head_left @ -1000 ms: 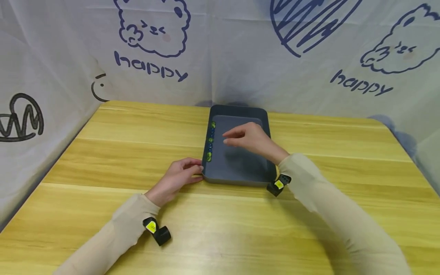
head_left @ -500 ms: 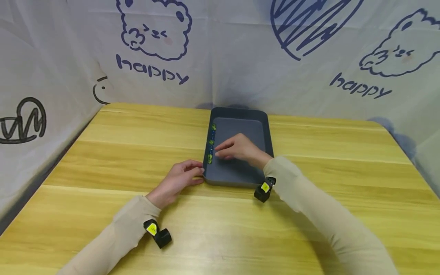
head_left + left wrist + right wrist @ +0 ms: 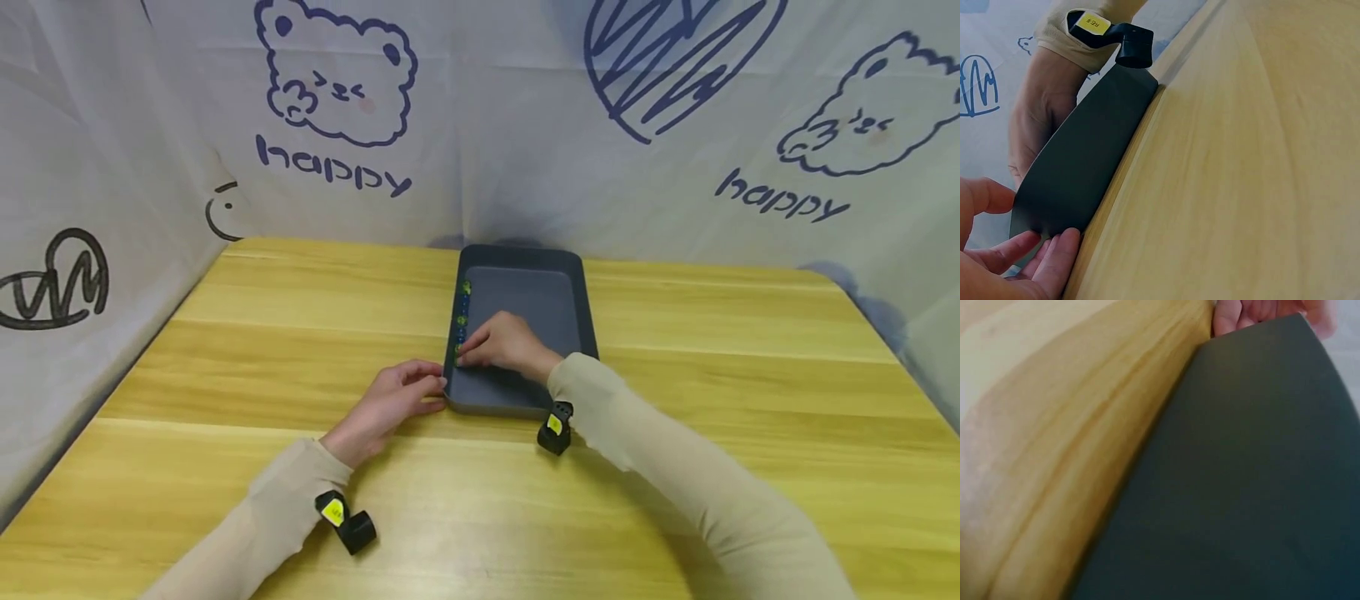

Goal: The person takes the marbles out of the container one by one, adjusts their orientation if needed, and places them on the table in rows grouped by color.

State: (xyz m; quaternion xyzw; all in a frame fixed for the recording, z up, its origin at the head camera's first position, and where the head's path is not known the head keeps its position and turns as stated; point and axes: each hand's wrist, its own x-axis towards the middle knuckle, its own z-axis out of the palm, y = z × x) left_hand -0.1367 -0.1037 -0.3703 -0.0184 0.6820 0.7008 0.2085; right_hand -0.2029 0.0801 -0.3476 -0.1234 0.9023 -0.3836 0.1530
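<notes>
A dark grey rectangular tray (image 3: pixel 517 411) lies on the wooden table. Along its left inner wall runs a row of small green and blue balls (image 3: pixel 462 321) that look like marbles. My left hand (image 3: pixel 386 408) touches the outside of the tray's near left corner; in the left wrist view its fingertips (image 3: pixel 1067 240) rest against the outer wall. Reaching over the tray, my right hand (image 3: pixel 510 346) has bent thumb and index finger at the near end of the row, around a green ball. Whether they grip it is hidden. The right wrist view shows mostly tray wall (image 3: pixel 1247 456).
The wooden table (image 3: pixel 300 317) extends on both sides of the tray. White cloth (image 3: pixel 510 167) with blue drawings hangs behind. A small black camera (image 3: pixel 352 525) is strapped on the left wrist, another black camera (image 3: pixel 555 433) on the right.
My right hand has moved left and toward me, from over the tray's middle to the near end of the row. My left hand has stayed at the corner. The head view has tilted up slightly.
</notes>
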